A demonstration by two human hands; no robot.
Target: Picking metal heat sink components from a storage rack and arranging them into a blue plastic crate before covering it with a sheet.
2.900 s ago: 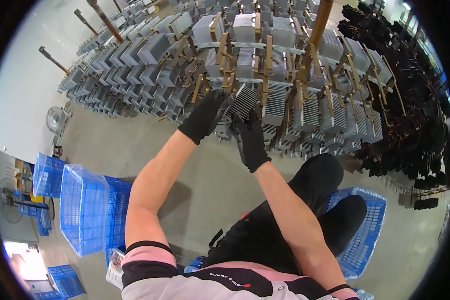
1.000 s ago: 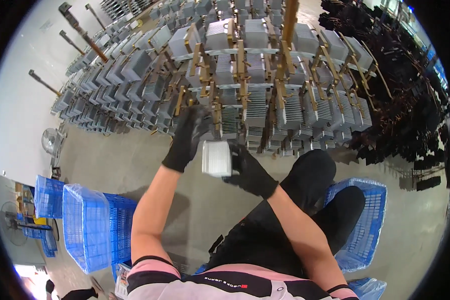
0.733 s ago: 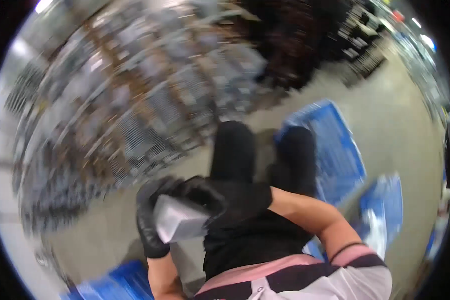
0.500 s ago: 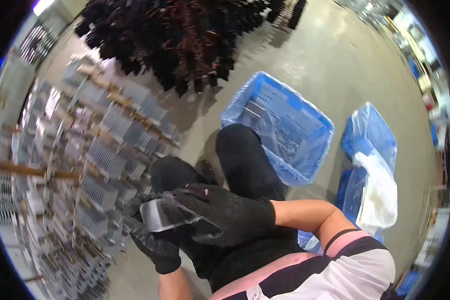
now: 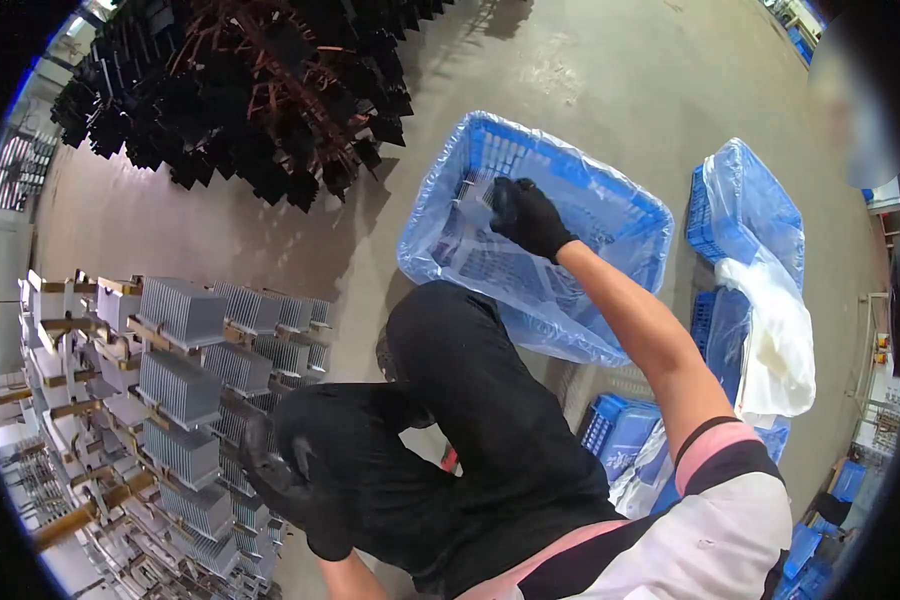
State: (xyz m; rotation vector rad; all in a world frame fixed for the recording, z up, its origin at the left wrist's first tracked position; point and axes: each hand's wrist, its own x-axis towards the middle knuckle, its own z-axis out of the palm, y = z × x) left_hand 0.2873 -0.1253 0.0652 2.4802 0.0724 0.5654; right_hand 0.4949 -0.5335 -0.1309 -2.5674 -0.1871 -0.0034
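My right hand (image 5: pixel 530 215), in a black glove, reaches into the blue basket (image 5: pixel 625 205), which has a clear plastic lining. Its fingers are closed at the edge of a grey finned heat sink (image 5: pixel 481 187) near the basket's far left corner; the glove hides part of the grip. At lower left my left hand (image 5: pixel 282 475), also gloved in black, is beside my knee with thumb and fingers apart and nothing between them. Just left of it, several grey finned heat sinks (image 5: pixel 180 385) hang in rows on a rack (image 5: pixel 70 410).
Dark parts (image 5: pixel 260 90) hang in a dense cluster at the far left. To the right stands a second lined blue basket (image 5: pixel 755 205), with white sheeting (image 5: pixel 780 350) draped nearer me. Another blue crate (image 5: pixel 620 430) sits beside my right thigh.
Both hands were together over my lap around a grey metal piece. My right hand has moved away, out into the basket; my left stays low by the rack without the piece.
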